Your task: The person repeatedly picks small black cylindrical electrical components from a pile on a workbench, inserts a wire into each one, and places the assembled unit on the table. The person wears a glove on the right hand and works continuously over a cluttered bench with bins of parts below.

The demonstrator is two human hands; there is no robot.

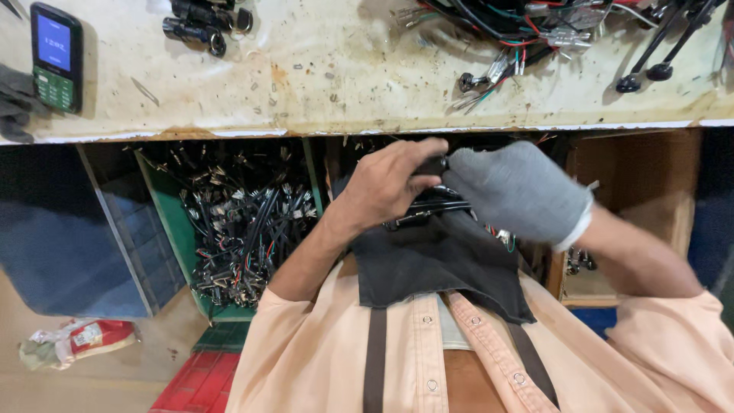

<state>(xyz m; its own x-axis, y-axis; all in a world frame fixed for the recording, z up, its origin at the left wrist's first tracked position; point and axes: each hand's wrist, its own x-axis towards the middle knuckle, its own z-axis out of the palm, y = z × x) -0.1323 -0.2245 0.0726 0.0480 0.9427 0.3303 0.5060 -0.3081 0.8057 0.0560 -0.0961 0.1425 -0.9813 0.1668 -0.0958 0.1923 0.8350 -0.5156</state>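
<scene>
below the bench edge, over the dark apron [436,260]: bare left hand [386,183] clenched on a small black part [433,164], gloved right hand [516,191] curled beside it, grip hidden. probably best held steady, pressed squarely together.

The small black part [433,165] between the bare left hand [390,183] and gloved right hand [516,191] is mostly covered by fingers; its kind cannot be told. The wire bundle [527,23] is cut off by the top edge.
</scene>
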